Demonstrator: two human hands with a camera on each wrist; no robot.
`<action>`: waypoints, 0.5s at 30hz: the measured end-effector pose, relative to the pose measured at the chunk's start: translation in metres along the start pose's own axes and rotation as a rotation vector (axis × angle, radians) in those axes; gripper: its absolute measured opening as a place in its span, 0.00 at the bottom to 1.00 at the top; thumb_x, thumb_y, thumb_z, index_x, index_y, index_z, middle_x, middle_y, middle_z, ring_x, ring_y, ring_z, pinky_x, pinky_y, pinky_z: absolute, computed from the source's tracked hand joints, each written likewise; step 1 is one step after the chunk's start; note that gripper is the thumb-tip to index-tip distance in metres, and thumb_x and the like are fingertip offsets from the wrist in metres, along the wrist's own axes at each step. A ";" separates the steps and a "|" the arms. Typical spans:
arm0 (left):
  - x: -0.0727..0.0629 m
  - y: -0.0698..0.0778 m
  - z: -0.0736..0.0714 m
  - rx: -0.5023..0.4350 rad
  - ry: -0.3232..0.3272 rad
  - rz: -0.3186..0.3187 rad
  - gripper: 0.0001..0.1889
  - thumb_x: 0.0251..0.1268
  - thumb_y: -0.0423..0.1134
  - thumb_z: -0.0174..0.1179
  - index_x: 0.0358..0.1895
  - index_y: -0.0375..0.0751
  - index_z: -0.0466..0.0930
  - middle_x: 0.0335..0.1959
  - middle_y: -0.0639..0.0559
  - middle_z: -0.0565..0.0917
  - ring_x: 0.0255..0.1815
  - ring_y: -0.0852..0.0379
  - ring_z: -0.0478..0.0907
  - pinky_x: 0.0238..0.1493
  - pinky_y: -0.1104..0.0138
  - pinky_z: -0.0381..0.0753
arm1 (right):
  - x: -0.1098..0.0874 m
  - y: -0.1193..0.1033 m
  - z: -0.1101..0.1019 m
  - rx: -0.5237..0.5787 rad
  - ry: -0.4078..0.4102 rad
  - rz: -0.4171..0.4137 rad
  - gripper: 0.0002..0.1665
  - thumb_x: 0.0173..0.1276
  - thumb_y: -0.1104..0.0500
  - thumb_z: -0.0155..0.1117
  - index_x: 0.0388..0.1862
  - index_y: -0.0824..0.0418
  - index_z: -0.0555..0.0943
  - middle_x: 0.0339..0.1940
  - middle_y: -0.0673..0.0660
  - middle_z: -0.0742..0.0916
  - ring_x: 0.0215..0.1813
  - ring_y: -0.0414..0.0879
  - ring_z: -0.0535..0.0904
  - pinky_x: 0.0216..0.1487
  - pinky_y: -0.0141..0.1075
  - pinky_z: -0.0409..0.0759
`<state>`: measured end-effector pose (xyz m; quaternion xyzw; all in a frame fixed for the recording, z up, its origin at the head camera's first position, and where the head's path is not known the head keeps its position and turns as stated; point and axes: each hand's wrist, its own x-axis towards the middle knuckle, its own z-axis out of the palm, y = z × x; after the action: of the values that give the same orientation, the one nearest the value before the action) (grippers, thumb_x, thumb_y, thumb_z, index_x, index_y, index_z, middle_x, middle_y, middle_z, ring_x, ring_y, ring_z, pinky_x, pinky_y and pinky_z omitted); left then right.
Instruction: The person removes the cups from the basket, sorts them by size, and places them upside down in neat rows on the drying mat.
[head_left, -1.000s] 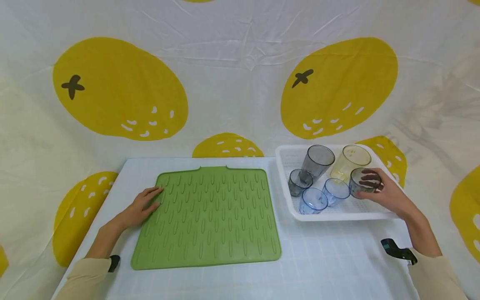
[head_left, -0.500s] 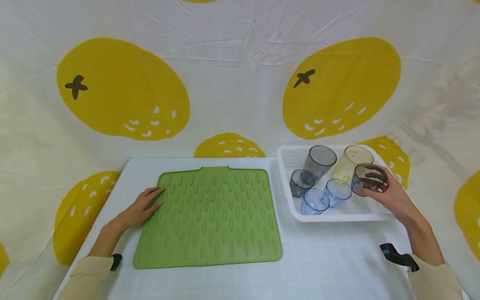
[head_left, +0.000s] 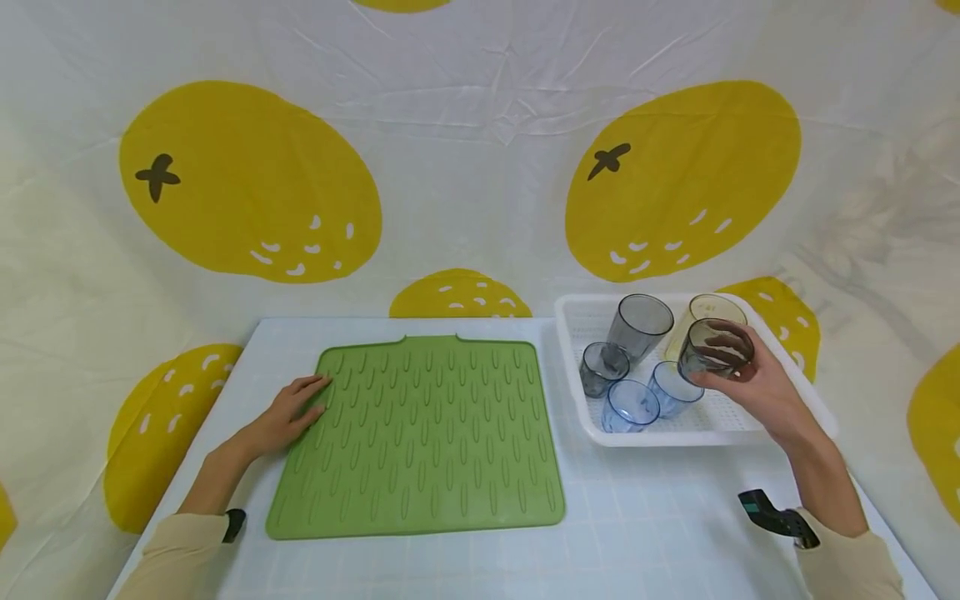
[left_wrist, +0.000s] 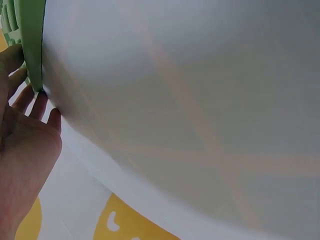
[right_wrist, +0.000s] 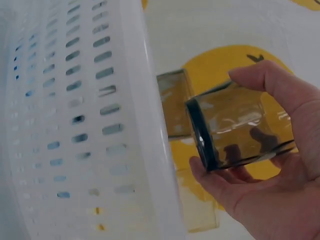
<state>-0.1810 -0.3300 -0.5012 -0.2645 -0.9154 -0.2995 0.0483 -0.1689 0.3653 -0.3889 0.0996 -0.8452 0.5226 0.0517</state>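
Observation:
In the head view my right hand (head_left: 765, 387) grips a short smoky-grey glass (head_left: 712, 354), holding it up over the right part of a white perforated basket (head_left: 720, 437). The right wrist view shows thumb and fingers round that glass (right_wrist: 245, 127), above the basket's rim (right_wrist: 150, 110). My left hand (head_left: 281, 417) rests with its fingertips on the left edge of a green ridged mat (head_left: 420, 442); in the left wrist view the fingers touch the mat's edge (left_wrist: 32, 45).
Inside the basket stand a tall grey glass (head_left: 637, 329), a short grey glass (head_left: 602, 371), two short blue glasses, one at the front (head_left: 630, 408), and a tall yellow glass (head_left: 716, 308), partly hidden by the held one. A fruit-print cloth (head_left: 472, 192) hangs behind the table.
My right hand has lifted the short grey glass from the basket's floor and moved it up and slightly left. The left hand stays at the mat's edge.

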 end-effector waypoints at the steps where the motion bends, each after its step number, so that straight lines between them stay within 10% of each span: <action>1: 0.000 0.000 0.000 -0.001 -0.001 -0.001 0.24 0.72 0.25 0.59 0.67 0.18 0.68 0.65 0.20 0.68 0.64 0.19 0.63 0.57 0.29 0.65 | 0.000 -0.002 0.003 0.009 0.000 -0.006 0.46 0.69 0.70 0.70 0.80 0.51 0.61 0.65 0.52 0.72 0.60 0.33 0.75 0.51 0.21 0.79; 15: -0.001 -0.002 0.001 0.006 -0.015 -0.004 0.24 0.74 0.26 0.57 0.68 0.18 0.67 0.65 0.19 0.67 0.64 0.19 0.62 0.57 0.30 0.63 | 0.013 -0.032 0.038 0.081 -0.032 -0.068 0.47 0.69 0.69 0.71 0.80 0.50 0.60 0.68 0.61 0.72 0.61 0.35 0.76 0.54 0.23 0.80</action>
<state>-0.1815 -0.3313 -0.5037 -0.2649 -0.9171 -0.2951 0.0413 -0.1735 0.3156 -0.3757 0.1386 -0.8200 0.5528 0.0520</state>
